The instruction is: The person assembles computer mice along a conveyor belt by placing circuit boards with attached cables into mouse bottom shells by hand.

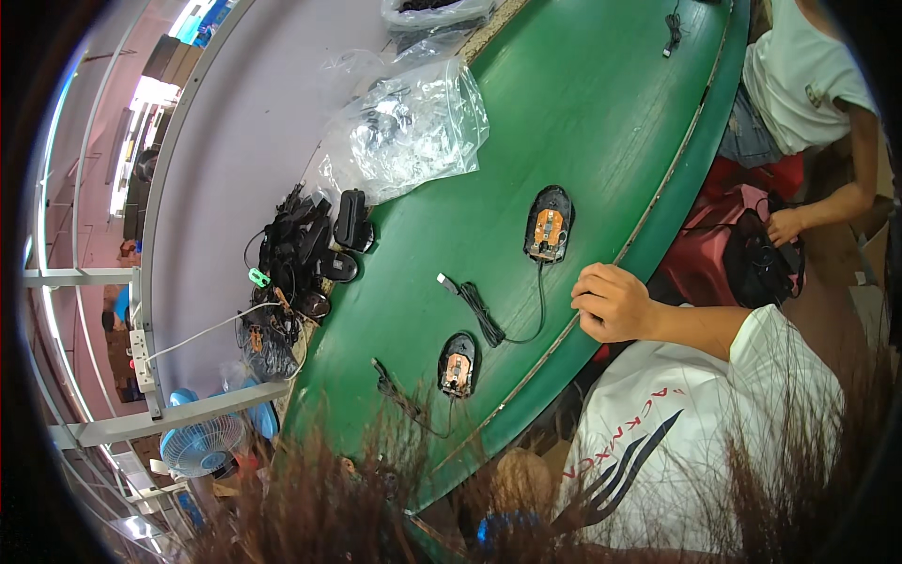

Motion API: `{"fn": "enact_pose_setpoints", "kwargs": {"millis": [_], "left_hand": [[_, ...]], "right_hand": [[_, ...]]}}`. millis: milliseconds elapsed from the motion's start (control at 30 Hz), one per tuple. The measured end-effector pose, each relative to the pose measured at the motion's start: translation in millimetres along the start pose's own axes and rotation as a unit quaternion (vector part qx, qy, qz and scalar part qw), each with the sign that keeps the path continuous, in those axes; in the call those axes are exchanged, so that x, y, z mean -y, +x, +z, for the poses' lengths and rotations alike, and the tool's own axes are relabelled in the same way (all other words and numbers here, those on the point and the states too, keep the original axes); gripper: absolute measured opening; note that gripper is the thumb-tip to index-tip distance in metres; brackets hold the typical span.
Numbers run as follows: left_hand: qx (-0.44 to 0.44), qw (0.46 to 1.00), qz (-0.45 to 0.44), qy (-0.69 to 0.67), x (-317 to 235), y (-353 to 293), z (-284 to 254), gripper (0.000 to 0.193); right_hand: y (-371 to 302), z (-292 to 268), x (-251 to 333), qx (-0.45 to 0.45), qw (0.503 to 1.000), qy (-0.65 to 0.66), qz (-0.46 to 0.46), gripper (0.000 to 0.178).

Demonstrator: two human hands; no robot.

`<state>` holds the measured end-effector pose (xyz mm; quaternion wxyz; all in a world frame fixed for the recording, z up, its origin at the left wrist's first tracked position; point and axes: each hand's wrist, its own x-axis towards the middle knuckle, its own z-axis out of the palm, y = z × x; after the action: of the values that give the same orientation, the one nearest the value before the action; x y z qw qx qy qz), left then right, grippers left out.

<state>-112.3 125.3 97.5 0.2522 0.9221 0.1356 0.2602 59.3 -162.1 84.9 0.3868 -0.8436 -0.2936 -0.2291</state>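
My right hand (611, 303) rests with curled fingers at the near edge of the green belt (526, 122); the inside of its grip is hidden. Closest to it lies an opened computer mouse (549, 233), its orange inner part showing, with a bundled black cable (477, 312) ending in a pale plug. Farther left is a second opened mouse (458, 368), also orange inside. Its dark cable (399, 393) lies beside it. Neither mouse touches my right hand. Behind hair low in the view, a skin-coloured patch may be my left hand (522, 481); no fingers can be made out.
A clear plastic bag (413, 136) and a heap of black parts (293, 249) lie across the belt's far side. Another cable (673, 36) sits up the belt. At right, a co-worker's hand (785, 226) touches a black bag (761, 258). A blue fan (199, 446) stands lower left.
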Motion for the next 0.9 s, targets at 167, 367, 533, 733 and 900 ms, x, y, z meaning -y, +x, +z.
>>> {"fn": "enact_pose_setpoints", "kwargs": {"millis": [167, 367, 533, 733, 900], "left_hand": [[-0.002, 1.0, -0.003, 0.007, 0, -4, 1, 0.017], [-0.026, 0.999, -0.01, 0.033, -8, -8, 3, 0.017], [-0.069, 0.975, -0.026, 0.211, -16, -17, -1, 0.017], [-0.182, 0.937, -0.27, -0.124, 42, -33, 6, 0.016], [-0.227, 0.953, -0.18, -0.09, 25, 0, 25, 0.009]], "right_hand": [[3, 0, 1, 0.006, 1.0, 0.001, -0.008, 0.012], [8, -5, 5, 0.007, 1.0, 0.002, -0.005, 0.012], [13, -8, 10, 0.038, 0.998, 0.055, 0.006, 0.012], [120, -2, -18, 0.098, 0.964, 0.209, -0.129, 0.009], [222, 78, -197, 0.078, 0.994, 0.076, -0.007, 0.014]]}}
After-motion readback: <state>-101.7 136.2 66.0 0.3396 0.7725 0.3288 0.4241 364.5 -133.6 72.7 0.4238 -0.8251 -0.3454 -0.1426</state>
